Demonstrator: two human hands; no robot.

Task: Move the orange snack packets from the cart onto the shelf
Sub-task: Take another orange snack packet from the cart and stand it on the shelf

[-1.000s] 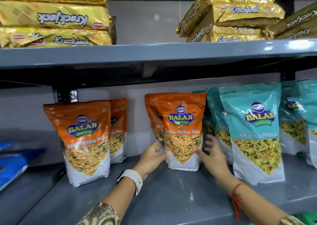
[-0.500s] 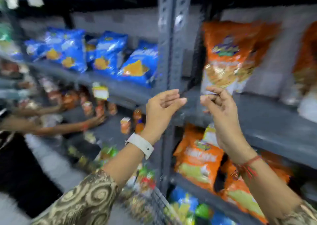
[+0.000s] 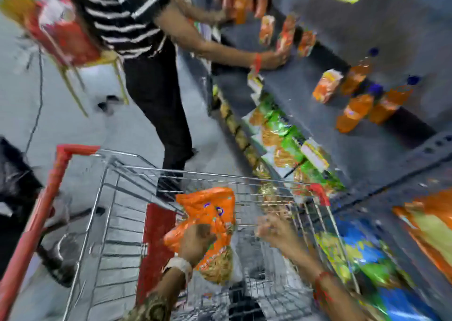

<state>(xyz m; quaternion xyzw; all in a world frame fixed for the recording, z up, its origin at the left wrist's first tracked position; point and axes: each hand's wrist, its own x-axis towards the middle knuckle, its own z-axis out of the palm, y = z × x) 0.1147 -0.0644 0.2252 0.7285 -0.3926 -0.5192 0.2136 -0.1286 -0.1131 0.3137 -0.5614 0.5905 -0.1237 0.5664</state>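
The frame is blurred by motion. An orange snack packet (image 3: 208,213) lies in the wire cart (image 3: 115,223), which has a red handle on the left. My left hand (image 3: 195,241), with a white wristband, rests on the packet and its fingers appear curled around it. My right hand (image 3: 276,230) hovers inside the cart just right of the packet, fingers loosely bent, holding nothing. The grey shelf (image 3: 367,154) runs along the right side.
A person in a striped top and dark trousers (image 3: 151,71) stands just beyond the cart, reaching onto the shelf. Orange bottles (image 3: 354,110) and small packets stand there. Green and blue packets (image 3: 362,254) fill lower shelves at right. A red chair (image 3: 66,37) is at far left.
My view has swung from the shelf down and left to the cart. Both hands left the shelved packets and dropped into the cart; my left hand has come onto an orange packet.
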